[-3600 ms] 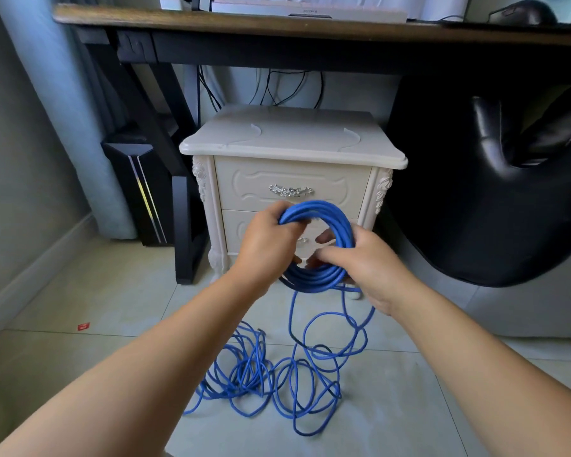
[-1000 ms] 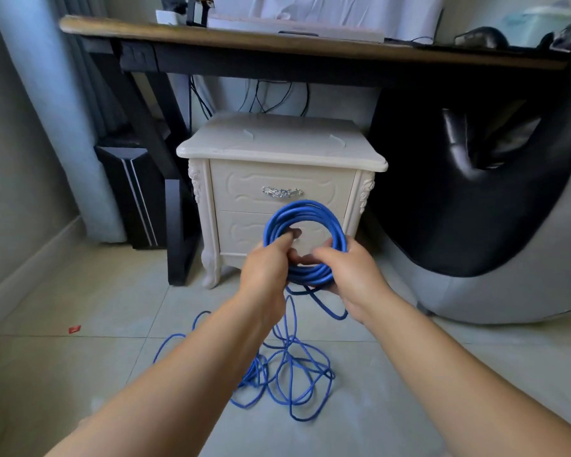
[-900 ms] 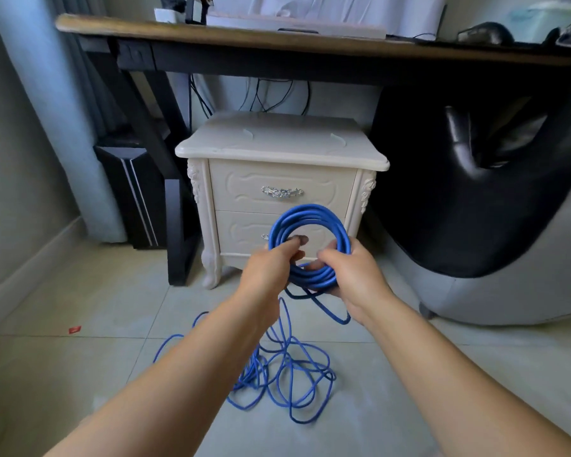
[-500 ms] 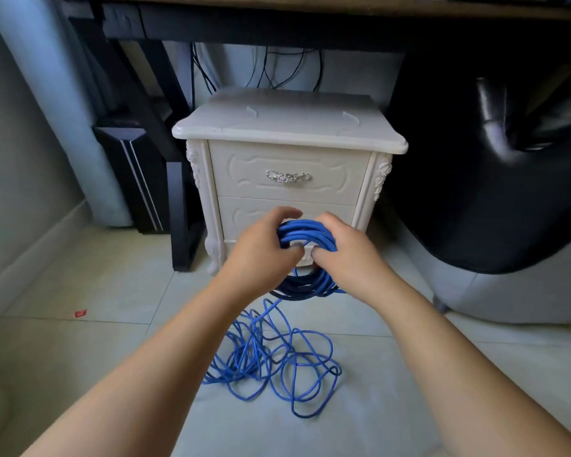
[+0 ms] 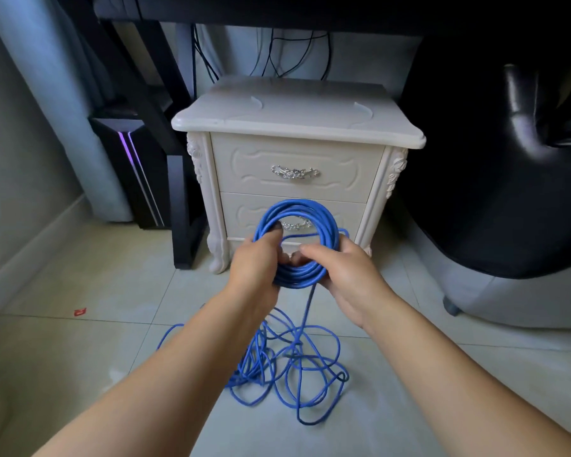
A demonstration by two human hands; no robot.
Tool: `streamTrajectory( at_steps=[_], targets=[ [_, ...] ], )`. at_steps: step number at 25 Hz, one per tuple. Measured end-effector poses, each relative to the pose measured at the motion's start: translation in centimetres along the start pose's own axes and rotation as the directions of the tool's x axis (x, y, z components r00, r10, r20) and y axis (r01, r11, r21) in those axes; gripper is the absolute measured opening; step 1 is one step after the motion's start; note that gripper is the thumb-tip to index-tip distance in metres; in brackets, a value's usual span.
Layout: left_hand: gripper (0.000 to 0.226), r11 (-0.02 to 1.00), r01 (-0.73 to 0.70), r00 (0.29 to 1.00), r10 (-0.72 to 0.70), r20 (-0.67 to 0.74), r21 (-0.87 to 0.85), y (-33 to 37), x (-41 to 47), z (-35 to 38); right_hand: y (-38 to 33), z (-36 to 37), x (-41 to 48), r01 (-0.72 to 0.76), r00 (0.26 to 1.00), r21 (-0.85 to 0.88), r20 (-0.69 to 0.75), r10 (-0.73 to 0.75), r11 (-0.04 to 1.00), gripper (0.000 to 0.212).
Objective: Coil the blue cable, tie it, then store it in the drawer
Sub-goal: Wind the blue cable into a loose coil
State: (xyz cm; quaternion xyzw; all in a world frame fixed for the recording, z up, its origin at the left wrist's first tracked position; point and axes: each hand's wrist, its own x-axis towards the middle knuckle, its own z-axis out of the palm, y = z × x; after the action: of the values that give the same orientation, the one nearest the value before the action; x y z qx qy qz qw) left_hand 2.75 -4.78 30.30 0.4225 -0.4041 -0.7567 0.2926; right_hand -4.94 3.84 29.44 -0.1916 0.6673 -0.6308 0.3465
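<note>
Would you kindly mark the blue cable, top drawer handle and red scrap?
blue cable [image 5: 302, 206]: head view, top of the coil.
top drawer handle [image 5: 295, 173]: head view, its middle.
red scrap [image 5: 80, 312]: head view, centre.

Both hands — left hand [image 5: 256, 265], right hand [image 5: 350, 275] — grip the blue cable [image 5: 299, 245] coil before the drawer [image 5: 294, 219]

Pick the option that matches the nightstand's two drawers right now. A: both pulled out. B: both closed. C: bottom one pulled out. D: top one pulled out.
B: the upper drawer and lower drawer both sit flush in the nightstand; the blue cable is held in front of them.
</note>
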Motion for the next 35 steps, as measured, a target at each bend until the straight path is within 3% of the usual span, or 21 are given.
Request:
streamTrajectory(
  at_steps=[2, 5, 8, 10, 12, 14, 17, 19, 20, 23, 26, 28, 30, 33, 35],
  targets=[
    [0.014, 0.998, 0.024, 0.996, -0.029, 0.088, 0.062, -0.5, 0.1, 0.1, 0.3, 0.1, 0.4, 0.001, 0.993, 0.002, -0.121, -0.001, 1.0, 0.01],
    [0.021, 0.973, -0.065, 0.99, 0.036, 0.135, 0.223, 0.0, 0.1, -0.2, -0.2, -0.3, 0.6, 0.05, 0.983, -0.056, -0.175, -0.059, 0.997, 0.003],
    [0.013, 0.869, -0.217, 0.971, 0.144, 0.191, 0.445, 0.7, 0.0, -1.1, -1.2, -1.0, 0.5, 0.164, 0.961, -0.34, -0.157, -0.228, 0.926, 0.003],
    [0.014, 0.866, -0.259, 0.945, 0.137, 0.295, 0.428, 0.9, -0.1, -1.7, -1.7, -1.7, 0.4, 0.18, 0.96, -0.485, -0.103, -0.26, 0.856, 0.008],
    [0.03, 0.864, -0.302, 0.917, 0.147, 0.372, 0.403, 1.2, -0.3, -1.9, -1.7, -2.2, 0.2, 0.18, 0.967, -0.583, -0.043, -0.251, 0.792, 0.007],
    [0.045, 0.762, -0.422, 0.882, 0.219, 0.418, 0.491, 1.1, -0.4, -2.0, -1.6, -2.4, -0.2, 0.208, 0.966, -0.688, 0.031, -0.258, 0.696, 0.002],
    [0.052, 0.499, -0.602, 0.796, 0.317, 0.515, 0.623, 0.8, -0.7, -1.9, -1.6, -2.2, -0.7, 0.271, 0.946, -0.84, 0.14, -0.294, 0.471, 0.009],
    [0.039, 0.372, -0.652, 0.758, 0.327, 0.564, 0.661, 0.3, -0.8, -1.9, -1.5, -2.2, -0.9, 0.278, 0.933, -0.88, 0.151, -0.326, 0.386, 0.011],
    [0.027, 0.37, -0.656, 0.755, 0.321, 0.572, 0.658, 0.1, -0.8, -1.8, -1.4, -2.3, -0.9, 0.271, 0.933, -0.871, 0.133, -0.335, 0.41, 0.011],
    [0.005, 0.559, -0.58, 0.809, 0.31, 0.499, 0.593, 0.0, -0.6, -1.6, -1.5, -2.6, -0.9, 0.204, 0.963, -0.644, -0.004, -0.269, 0.738, 0.01],
    [0.006, 0.794, -0.41, 0.906, 0.299, 0.299, 0.448, 0.2, 0.0, -1.6, -1.6, -2.2, -1.3, 0.015, 1.0, -0.26, 0.017, -0.011, 0.966, 0.008],
    [0.007, 0.888, -0.306, 0.948, 0.251, 0.198, 0.342, 0.2, 0.1, -1.5, -1.3, -1.6, -1.6, -0.111, 0.988, -0.097, 0.101, 0.121, 0.989, 0.011],
    [0.007, 0.953, -0.203, 0.974, 0.173, 0.142, 0.226, 0.2, -0.2, -1.3, -0.8, -0.9, -1.6, -0.142, 0.98, -0.054, 0.133, 0.148, 0.988, 0.019],
    [0.007, 0.981, -0.126, 0.983, 0.104, 0.151, 0.148, 0.1, -0.3, -1.1, -0.9, -0.4, -1.3, -0.063, 0.998, -0.047, 0.008, 0.064, 0.997, 0.009],
    [0.008, 0.973, -0.151, 0.977, 0.12, 0.174, 0.176, 0.3, -0.2, -1.1, -1.4, -0.6, -1.0, 0.003, 0.996, -0.083, -0.086, -0.01, 0.997, 0.009]
  ],
)
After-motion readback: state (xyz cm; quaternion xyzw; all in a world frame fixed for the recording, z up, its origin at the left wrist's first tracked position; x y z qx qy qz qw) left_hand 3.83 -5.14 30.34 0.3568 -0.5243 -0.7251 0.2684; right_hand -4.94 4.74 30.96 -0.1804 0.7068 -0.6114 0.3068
